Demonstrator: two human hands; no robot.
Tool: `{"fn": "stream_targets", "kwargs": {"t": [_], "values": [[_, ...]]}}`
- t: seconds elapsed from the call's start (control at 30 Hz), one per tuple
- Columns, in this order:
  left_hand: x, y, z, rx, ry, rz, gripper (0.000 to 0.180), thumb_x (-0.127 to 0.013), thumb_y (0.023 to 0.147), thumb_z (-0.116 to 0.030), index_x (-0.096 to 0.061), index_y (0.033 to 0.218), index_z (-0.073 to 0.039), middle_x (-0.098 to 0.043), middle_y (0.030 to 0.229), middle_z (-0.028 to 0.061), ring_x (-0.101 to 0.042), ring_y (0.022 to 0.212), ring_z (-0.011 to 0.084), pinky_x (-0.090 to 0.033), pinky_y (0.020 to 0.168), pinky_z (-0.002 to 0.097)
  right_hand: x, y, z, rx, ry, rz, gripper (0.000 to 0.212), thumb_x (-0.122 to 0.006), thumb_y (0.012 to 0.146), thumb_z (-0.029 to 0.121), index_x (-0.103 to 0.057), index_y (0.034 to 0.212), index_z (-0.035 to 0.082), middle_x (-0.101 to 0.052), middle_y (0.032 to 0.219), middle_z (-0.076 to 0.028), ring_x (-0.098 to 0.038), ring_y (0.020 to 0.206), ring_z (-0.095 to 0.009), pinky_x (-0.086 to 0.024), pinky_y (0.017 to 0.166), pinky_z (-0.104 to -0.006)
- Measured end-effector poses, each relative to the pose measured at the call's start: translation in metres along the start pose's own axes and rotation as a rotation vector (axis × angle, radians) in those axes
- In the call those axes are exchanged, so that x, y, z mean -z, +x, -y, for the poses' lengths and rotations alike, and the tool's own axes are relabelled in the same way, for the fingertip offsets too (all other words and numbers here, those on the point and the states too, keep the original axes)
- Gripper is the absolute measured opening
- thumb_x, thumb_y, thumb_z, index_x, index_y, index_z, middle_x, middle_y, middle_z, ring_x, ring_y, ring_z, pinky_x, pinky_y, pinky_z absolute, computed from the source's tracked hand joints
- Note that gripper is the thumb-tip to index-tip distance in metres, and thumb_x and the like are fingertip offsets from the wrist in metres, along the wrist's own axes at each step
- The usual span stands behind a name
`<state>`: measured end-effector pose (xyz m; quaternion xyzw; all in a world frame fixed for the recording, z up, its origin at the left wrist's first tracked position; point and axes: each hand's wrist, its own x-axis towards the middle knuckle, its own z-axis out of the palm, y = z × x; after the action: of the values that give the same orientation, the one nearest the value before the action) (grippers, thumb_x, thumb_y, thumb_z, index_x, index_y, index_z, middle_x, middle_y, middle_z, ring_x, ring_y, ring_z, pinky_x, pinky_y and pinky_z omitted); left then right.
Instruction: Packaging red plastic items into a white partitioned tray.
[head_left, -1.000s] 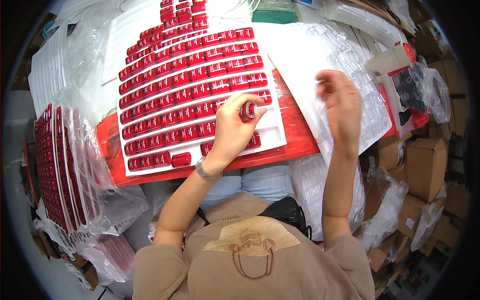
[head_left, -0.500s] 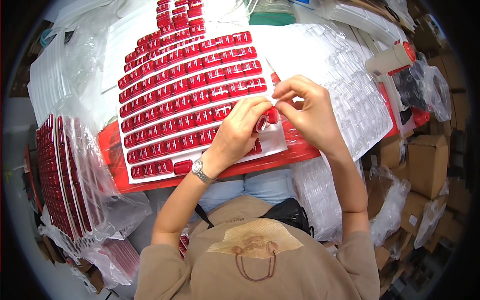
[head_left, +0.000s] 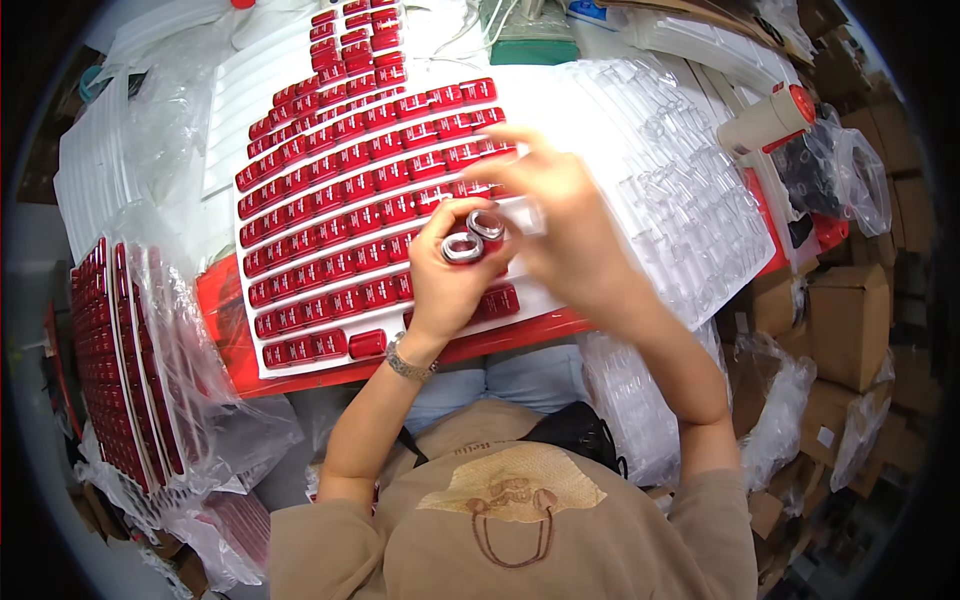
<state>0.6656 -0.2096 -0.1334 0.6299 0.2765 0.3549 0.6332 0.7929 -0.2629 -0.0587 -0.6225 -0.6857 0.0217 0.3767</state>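
My left hand (head_left: 447, 275), a watch on its wrist, is closed around two small glossy red containers (head_left: 463, 249). Their round silvery ends face up, side by side. Just to the right, my right hand (head_left: 560, 215) is raised beside them and smeared by motion, so I cannot make out its fingertips. Beneath both hands lies a white sheet (head_left: 262, 357) bearing rows of similar red containers (head_left: 361, 189) with white print. One red container (head_left: 367, 344) sits by itself near the front edge, with a gap on its right.
Clear plastic pieces (head_left: 690, 190) cover the table's right side. A white and red cylinder (head_left: 765, 118) lies beyond them. Upright sheets of red containers (head_left: 110, 370) stand in plastic wrap at the left. Cardboard boxes (head_left: 848, 325) are piled at the right.
My left hand has moved left and turned, bringing the ends of the two red containers face up. The right hand has shifted left and toward me, its fingers now blurred.
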Motion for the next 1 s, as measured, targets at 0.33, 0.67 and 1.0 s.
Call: {"fn": "stream_targets", "kwargs": {"t": [0.33,0.67,1.0], "values": [[-0.019,0.061,0.024,-0.515,1.087,0.148,0.028,-0.071,0.064,0.000,-0.059,0.090,-0.003,-0.058,0.077,0.0128,-0.056,0.077,0.0296,-0.047,0.067,0.0387,0.032,-0.091,-0.122,-0.367,-0.762,0.308,0.019,-0.066,0.075,0.011,-0.061,0.091,0.003,-0.054,0.093,-0.015,-0.059,0.082,-0.030,-0.049,0.069,-0.0401],[0.010,0.036,-0.018,-0.094,-0.233,0.252,0.029,-0.074,0.075,0.000,-0.055,0.096,-0.003,-0.065,0.098,0.0074,-0.061,0.093,0.0121,-0.049,0.085,0.0268,0.034,-0.032,-0.035,-0.513,0.799,-0.272,0.026,-0.064,0.078,-0.008,-0.059,0.103,-0.006,-0.062,0.094,-0.008,-0.060,0.088,-0.014,-0.050,0.076,-0.0267],[0.139,0.085,-0.024,-0.147,0.037,-0.127,0.030,-0.071,0.077,-0.002,-0.060,0.105,-0.004,-0.065,0.097,0.0044,-0.060,0.091,0.0123,-0.050,0.083,0.0296,0.018,0.018,-0.035,-0.196,0.289,0.142,0.036,-0.066,0.080,0.014,-0.061,0.113,-0.002,-0.060,0.107,-0.017,-0.059,0.093,-0.027,-0.046,0.083,-0.0356]]}}
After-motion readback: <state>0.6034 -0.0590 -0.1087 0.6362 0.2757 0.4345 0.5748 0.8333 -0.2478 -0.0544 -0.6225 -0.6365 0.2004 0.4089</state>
